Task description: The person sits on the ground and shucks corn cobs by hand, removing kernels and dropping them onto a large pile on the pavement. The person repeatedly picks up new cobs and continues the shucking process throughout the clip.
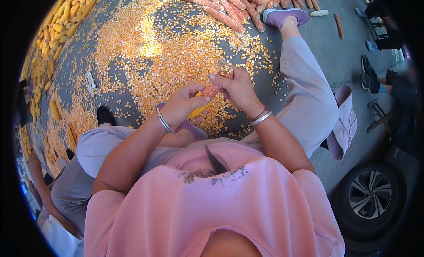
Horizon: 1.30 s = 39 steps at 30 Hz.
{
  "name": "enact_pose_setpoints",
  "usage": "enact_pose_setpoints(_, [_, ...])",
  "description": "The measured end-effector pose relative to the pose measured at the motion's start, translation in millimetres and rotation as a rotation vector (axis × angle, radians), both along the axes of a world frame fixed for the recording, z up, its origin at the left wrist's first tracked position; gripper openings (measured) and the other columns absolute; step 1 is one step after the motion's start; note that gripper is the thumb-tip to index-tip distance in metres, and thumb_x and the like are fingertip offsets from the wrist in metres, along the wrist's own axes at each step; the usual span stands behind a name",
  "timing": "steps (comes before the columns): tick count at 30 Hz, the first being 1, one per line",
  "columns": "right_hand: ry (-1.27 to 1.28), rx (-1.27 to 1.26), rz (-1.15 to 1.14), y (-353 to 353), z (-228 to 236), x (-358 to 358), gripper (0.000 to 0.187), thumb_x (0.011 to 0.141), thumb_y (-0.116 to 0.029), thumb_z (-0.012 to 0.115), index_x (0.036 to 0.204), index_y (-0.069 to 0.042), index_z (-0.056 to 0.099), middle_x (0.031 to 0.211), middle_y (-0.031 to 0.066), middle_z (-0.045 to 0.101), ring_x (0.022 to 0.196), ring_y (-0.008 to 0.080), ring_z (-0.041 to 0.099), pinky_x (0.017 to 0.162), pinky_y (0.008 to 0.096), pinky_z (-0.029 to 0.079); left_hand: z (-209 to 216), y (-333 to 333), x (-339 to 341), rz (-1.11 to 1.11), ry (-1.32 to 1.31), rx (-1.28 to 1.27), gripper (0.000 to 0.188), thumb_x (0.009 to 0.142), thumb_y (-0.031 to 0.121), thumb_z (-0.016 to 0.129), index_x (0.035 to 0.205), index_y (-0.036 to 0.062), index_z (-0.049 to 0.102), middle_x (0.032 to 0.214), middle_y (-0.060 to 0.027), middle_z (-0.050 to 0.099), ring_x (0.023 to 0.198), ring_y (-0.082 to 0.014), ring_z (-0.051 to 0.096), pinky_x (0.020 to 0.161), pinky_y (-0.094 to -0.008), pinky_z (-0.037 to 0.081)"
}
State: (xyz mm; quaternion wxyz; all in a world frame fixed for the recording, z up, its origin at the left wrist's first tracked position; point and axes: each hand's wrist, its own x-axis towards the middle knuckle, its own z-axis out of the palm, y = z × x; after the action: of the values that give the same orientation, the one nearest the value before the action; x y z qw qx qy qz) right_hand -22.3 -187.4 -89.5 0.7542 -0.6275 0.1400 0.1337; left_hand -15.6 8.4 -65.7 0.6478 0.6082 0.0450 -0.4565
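Observation:
Both hands are closed around a partly shelled corn cob [211,91] in the middle of the head view. My left hand [183,105] grips its lower end, where yellow kernels still show. At the upper end is my right hand [239,90], fingers wrapped round it and thumb pressed onto the bare pinkish part. Whether the upper tip belongs to the same cob or a second one, I cannot tell. Under the hands, loose corn kernels [161,67] lie spread thickly over the dark ground.
Bare reddish cobs [229,14] lie piled at the far side, near my right shoe [286,17]. Unshelled yellow ears [59,27] are heaped at the far left. Another person's arm [42,186] shows at the left edge. A car wheel [370,194] stands at the lower right.

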Motion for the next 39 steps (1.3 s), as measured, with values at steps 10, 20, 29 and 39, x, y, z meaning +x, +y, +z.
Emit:
enact_pose_setpoints(10, [0.077,-0.601,-0.068,-38.0,-104.7,20.1,0.040,0.077,-0.030,0.074,0.098,0.004,0.068,0.080,0.0183,0.069,0.079,0.0317,0.068,0.077,0.0403,0.053,-3.0,-0.4,6.2,0.131,-0.002,-0.006,0.030,0.097,0.026,0.056,0.116,0.0026,0.058,0.092,-0.0059,0.063,0.066,-0.0118,0.058,0.049,-0.0236,0.044])
enact_pose_setpoints(20, [-0.007,-0.098,0.047,-10.4,-11.6,8.4,0.031,0.096,-0.027,0.065,0.108,0.002,0.064,0.088,0.0083,0.068,0.073,0.0126,0.067,0.066,0.0252,0.054,6.3,2.1,15.2,0.283,0.057,-0.080,0.033,0.101,0.034,0.045,0.110,0.0049,0.059,0.091,-0.0072,0.065,0.062,-0.0116,0.056,0.045,-0.0234,0.040])
enact_pose_setpoints(29, [-0.066,0.144,0.242,32.8,-3.6,-11.8,0.037,0.093,-0.027,0.070,0.115,0.000,0.057,0.088,0.0074,0.066,0.072,0.0120,0.065,0.057,0.0242,0.052,-14.2,-7.4,9.1,0.524,-0.064,-0.159,0.028,0.101,0.025,0.054,0.108,-0.0001,0.063,0.090,-0.0058,0.064,0.080,-0.0137,0.061,0.069,-0.0277,0.049])
enact_pose_setpoints(39, [0.184,0.433,0.152,36.5,-6.0,-20.3,0.051,0.096,-0.020,0.064,0.138,-0.002,0.041,0.096,0.0045,0.054,0.078,0.0136,0.061,0.069,0.0312,0.060,-37.4,1.9,11.4,0.419,-0.310,0.109,0.026,0.096,0.020,0.064,0.107,-0.0027,0.070,0.087,-0.0014,0.064,0.079,-0.0081,0.053,0.069,-0.0248,0.043])
